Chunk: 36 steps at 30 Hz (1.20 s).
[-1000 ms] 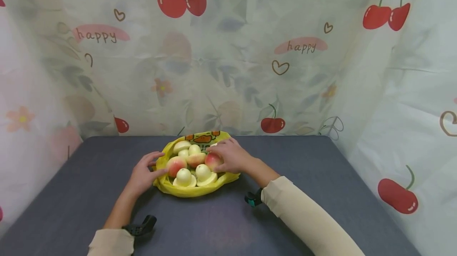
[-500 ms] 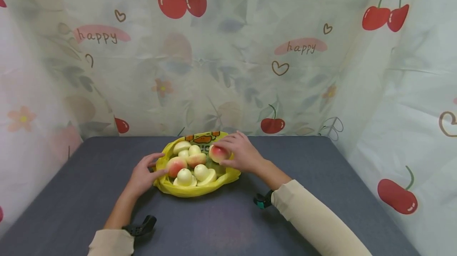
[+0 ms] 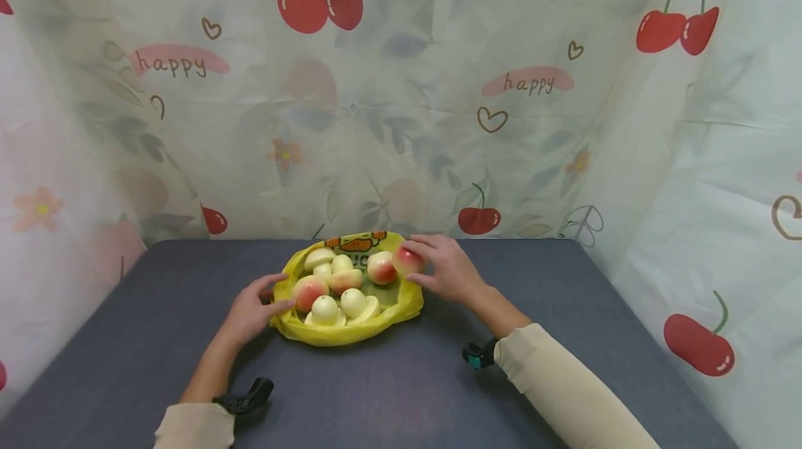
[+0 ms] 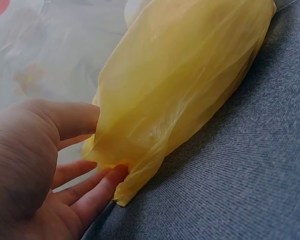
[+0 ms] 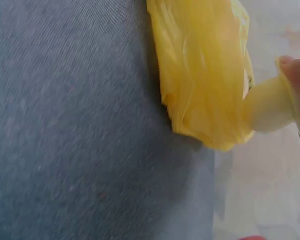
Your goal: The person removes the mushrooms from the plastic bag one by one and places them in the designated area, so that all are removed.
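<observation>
In the head view a yellow plastic bag [image 3: 338, 336] lies with its mouth spread, holding several toy mushrooms with pale stems and pink-red caps. One such mushroom [image 3: 310, 292] is near its left side, another [image 3: 381, 268] toward the right. My left hand [image 3: 249, 310] has thumb and fingers around the bag's left end; the left wrist view shows its fingertips [image 4: 117, 175] against the thin plastic. Over the bag's right rim, my right hand [image 3: 445, 269] grips a mushroom [image 3: 408, 261] by its cap. Its pale stem [image 5: 270, 105] points toward the bag in the right wrist view.
A dark grey cloth-covered table [image 3: 351, 400] extends around the bag. Patterned curtains [image 3: 388, 87] with cherries stand behind the table and at both sides. Each wrist wears a black band, the left one [image 3: 246, 399] close to the tabletop.
My right hand has drawn a mushroom up and rightward from among the others to the bag's right rim. Another mushroom now shows where the hand was. My left hand has barely moved.
</observation>
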{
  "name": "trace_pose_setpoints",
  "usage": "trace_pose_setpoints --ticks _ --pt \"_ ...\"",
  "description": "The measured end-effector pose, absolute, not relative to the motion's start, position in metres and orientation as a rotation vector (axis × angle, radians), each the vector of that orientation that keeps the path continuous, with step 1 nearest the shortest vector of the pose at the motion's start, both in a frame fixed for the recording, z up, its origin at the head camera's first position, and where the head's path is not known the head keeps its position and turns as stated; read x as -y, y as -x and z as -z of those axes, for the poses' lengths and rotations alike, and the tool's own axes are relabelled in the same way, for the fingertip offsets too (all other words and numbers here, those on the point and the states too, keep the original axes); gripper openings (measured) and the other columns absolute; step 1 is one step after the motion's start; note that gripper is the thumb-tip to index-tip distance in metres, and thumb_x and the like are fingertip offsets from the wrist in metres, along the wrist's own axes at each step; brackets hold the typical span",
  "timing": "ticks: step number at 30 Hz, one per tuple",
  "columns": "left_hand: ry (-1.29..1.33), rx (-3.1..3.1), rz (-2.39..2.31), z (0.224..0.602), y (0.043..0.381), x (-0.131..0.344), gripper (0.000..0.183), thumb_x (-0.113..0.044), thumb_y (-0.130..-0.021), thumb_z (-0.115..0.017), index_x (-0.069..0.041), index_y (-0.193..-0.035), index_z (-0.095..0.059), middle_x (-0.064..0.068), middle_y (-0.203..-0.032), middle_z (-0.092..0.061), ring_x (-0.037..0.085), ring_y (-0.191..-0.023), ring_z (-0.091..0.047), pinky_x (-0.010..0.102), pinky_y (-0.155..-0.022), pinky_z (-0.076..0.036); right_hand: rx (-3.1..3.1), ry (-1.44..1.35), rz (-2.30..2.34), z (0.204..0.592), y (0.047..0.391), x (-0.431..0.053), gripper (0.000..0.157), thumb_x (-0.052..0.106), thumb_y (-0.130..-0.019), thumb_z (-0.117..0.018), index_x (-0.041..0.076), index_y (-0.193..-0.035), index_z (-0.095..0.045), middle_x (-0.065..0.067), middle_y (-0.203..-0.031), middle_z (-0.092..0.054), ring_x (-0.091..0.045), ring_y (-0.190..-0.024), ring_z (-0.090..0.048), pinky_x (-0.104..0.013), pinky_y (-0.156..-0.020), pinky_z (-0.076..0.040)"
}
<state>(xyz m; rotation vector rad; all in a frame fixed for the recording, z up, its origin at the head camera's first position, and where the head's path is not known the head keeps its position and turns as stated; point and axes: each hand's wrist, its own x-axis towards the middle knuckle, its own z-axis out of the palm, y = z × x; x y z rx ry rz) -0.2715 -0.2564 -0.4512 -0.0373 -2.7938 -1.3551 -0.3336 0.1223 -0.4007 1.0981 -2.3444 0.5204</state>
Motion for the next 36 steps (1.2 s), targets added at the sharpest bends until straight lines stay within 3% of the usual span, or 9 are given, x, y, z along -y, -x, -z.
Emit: trace_pose_setpoints --ticks 12,29,36 --pt "0.011 2.791 1.404 0.452 0.271 0.257 0.067 -0.038 -0.089 -0.071 -0.005 -0.142 -0.046 0.026 -0.144 -0.041 0.043 -0.124 -0.046 0.052 -0.091 -0.045 2.327 -0.934 -0.634 0.411 0.341 -0.142 0.061 0.026 -0.076 -0.085 0.012 -0.131 -0.062 -0.010 -0.129 -0.059 -0.027 -0.114 -0.055 -0.046 -0.094 -0.045" --pt "0.033 2.794 1.407 0.452 0.269 0.258 0.066 -0.035 -0.090 -0.070 -0.004 -0.142 -0.046 0.028 -0.143 -0.042 0.043 -0.124 -0.045 0.053 -0.093 -0.043 2.466 -0.630 -0.804 0.427 0.363 -0.156 0.058 0.027 -0.079 -0.082 0.010 -0.130 -0.061 -0.009 -0.126 -0.062 -0.028 -0.117 -0.054 -0.048 -0.097 -0.041" --pt "0.038 2.793 1.397 0.454 0.271 0.259 0.066 -0.037 -0.089 -0.070 -0.004 -0.142 -0.046 0.027 -0.141 -0.043 0.043 -0.123 -0.046 0.053 -0.093 -0.044 2.589 -0.489 -0.868 0.429 0.372 -0.157 0.056 0.028 -0.082 -0.080 0.011 -0.132 -0.060 -0.011 -0.128 -0.061 -0.030 -0.113 -0.056 -0.049 -0.093 -0.043"
